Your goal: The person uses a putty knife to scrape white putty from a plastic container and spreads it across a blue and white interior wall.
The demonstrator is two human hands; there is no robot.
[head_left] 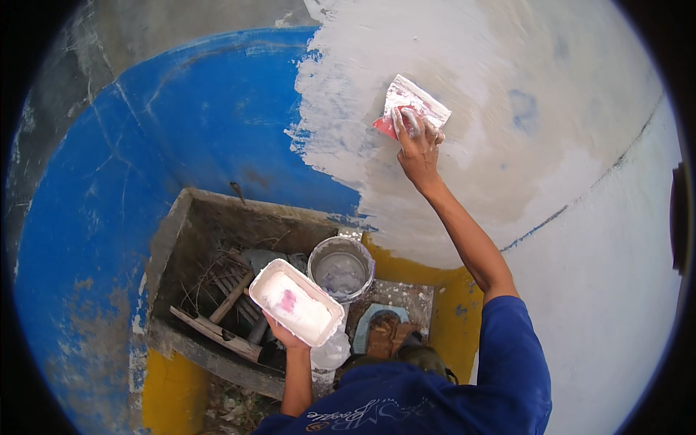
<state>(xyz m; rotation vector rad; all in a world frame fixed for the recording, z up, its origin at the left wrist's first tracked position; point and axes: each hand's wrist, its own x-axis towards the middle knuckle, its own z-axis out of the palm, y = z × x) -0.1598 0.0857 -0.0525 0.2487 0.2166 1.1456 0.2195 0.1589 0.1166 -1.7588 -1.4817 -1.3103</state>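
Note:
My right hand (419,154) is raised to the wall, fingers closed around a red putty spreader (415,100) whose face is smeared with white putty. The spreader lies against or very near the putty-coated wall (478,65); the exact contact cannot be made out. Lower down, my left hand (285,335) grips a white rectangular tub (328,330) by its lower left side. Inside the tub lies white putty (304,313) with a pink patch. Left of the whitish coating, the wall is painted blue (225,109), and a ragged edge divides the two.
A concrete trough (165,235) juts out below the blue paint, holding sticks and a worn wooden piece (217,335). A grey bucket (367,284) with watery grey contents stands beside the tub. Near it are a whitish plastic bag (332,353) and yellow-painted wall (457,319).

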